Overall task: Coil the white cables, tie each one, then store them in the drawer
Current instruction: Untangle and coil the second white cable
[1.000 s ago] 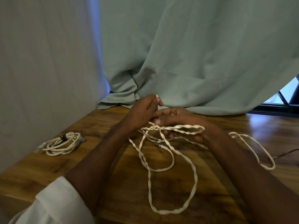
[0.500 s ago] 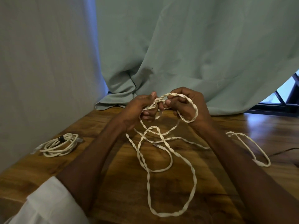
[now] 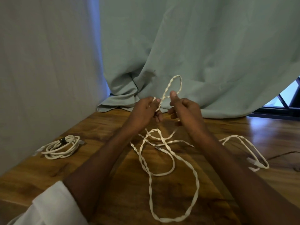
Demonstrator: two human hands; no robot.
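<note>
A long flat white cable (image 3: 174, 161) lies in loose loops on the wooden table (image 3: 113, 189). Both my hands are raised above the table's far part and hold one strand of it. My left hand (image 3: 146, 111) pinches the cable between thumb and fingers. My right hand (image 3: 183, 108) grips it with curled fingers, thumb up. A narrow loop of the cable stands up between the two hands. One cable end with a plug lies at the right, near my right forearm. A second white cable (image 3: 60, 146), coiled and bound with a dark tie, rests at the table's left.
A pale green curtain (image 3: 194, 54) hangs behind the table and pools on its far edge. A grey wall (image 3: 40, 70) runs along the left side. A thin dark wire (image 3: 282, 155) lies at the right edge. No drawer is in view.
Both hands have lifted off the table and drawn slightly apart. The loop they held has been pulled up and now stands tall and narrow above them.
</note>
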